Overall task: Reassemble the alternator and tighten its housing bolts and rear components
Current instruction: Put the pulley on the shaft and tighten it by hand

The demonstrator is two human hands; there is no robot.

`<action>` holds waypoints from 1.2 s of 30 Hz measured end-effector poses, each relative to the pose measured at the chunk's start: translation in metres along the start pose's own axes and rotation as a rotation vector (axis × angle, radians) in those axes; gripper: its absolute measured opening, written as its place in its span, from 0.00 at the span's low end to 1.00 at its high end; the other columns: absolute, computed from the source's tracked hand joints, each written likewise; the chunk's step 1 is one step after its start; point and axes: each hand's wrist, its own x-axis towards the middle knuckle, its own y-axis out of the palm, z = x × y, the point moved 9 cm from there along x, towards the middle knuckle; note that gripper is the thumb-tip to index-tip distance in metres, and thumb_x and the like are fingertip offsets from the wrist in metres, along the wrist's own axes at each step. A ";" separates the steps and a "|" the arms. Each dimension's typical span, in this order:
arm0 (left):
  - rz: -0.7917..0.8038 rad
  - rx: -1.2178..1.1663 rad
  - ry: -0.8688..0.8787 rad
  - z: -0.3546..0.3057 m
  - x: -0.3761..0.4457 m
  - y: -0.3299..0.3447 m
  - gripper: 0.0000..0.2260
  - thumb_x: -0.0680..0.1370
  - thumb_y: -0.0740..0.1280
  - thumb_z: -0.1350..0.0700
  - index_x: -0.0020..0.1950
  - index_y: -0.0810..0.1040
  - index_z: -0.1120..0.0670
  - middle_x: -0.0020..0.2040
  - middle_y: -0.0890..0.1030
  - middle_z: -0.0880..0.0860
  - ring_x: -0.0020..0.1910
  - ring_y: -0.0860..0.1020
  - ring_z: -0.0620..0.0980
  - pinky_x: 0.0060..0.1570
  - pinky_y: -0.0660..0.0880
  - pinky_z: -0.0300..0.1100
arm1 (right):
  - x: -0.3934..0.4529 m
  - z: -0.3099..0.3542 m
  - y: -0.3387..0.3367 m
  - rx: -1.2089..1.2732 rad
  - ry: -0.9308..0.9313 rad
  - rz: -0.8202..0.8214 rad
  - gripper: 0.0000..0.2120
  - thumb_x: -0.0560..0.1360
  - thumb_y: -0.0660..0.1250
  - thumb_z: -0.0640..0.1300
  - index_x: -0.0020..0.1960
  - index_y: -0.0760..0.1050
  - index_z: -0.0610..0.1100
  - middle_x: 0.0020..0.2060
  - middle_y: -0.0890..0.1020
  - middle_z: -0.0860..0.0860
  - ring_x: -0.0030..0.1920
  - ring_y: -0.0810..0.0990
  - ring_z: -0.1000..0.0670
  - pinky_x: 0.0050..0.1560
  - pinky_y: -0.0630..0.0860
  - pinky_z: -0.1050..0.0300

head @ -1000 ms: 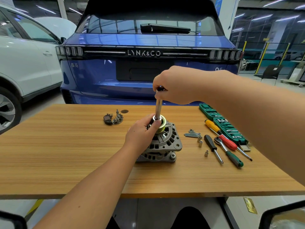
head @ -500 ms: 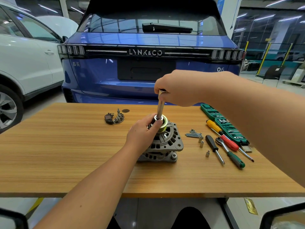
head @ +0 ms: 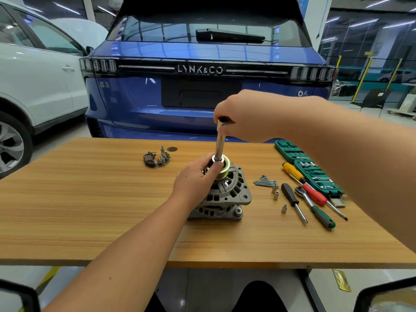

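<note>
Right hand (head: 245,119) is gripping the socket driver (head: 219,143) upright on the pulley (head: 221,166), probably its nut; left hand (head: 194,177) is clamping the pulley, bracing the alternator (head: 227,194) against turning.

bright ceiling strip lights | sharp centre | wide-angle edge bending | soft shadows

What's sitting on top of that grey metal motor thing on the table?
On top of the alternator sits a ribbed pulley, gripped by the left hand. A silver socket tool stands upright in it, held by the right hand. The nut underneath is covered.
</note>
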 end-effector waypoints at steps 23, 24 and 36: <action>0.006 -0.023 -0.021 0.002 0.002 0.003 0.15 0.83 0.59 0.38 0.69 0.72 0.31 0.53 0.80 0.32 0.57 0.76 0.39 0.57 0.76 0.51 | 0.009 -0.009 0.002 -0.123 0.142 -0.011 0.23 0.83 0.57 0.61 0.37 0.71 0.46 0.31 0.75 0.50 0.30 0.73 0.49 0.30 0.64 0.57; 0.009 -0.023 -0.022 0.002 0.002 0.004 0.16 0.83 0.59 0.38 0.70 0.71 0.32 0.56 0.80 0.34 0.59 0.76 0.41 0.57 0.76 0.51 | 0.009 -0.012 0.003 -0.093 0.152 -0.020 0.23 0.82 0.57 0.62 0.38 0.71 0.47 0.32 0.76 0.50 0.31 0.73 0.49 0.30 0.64 0.57; 0.028 0.036 -0.071 0.003 0.007 0.004 0.32 0.71 0.76 0.37 0.71 0.66 0.34 0.64 0.78 0.38 0.64 0.76 0.47 0.65 0.73 0.56 | 0.004 -0.014 0.063 1.297 0.069 -0.030 0.15 0.84 0.57 0.52 0.56 0.81 0.48 0.50 0.87 0.51 0.55 0.84 0.53 0.63 0.75 0.50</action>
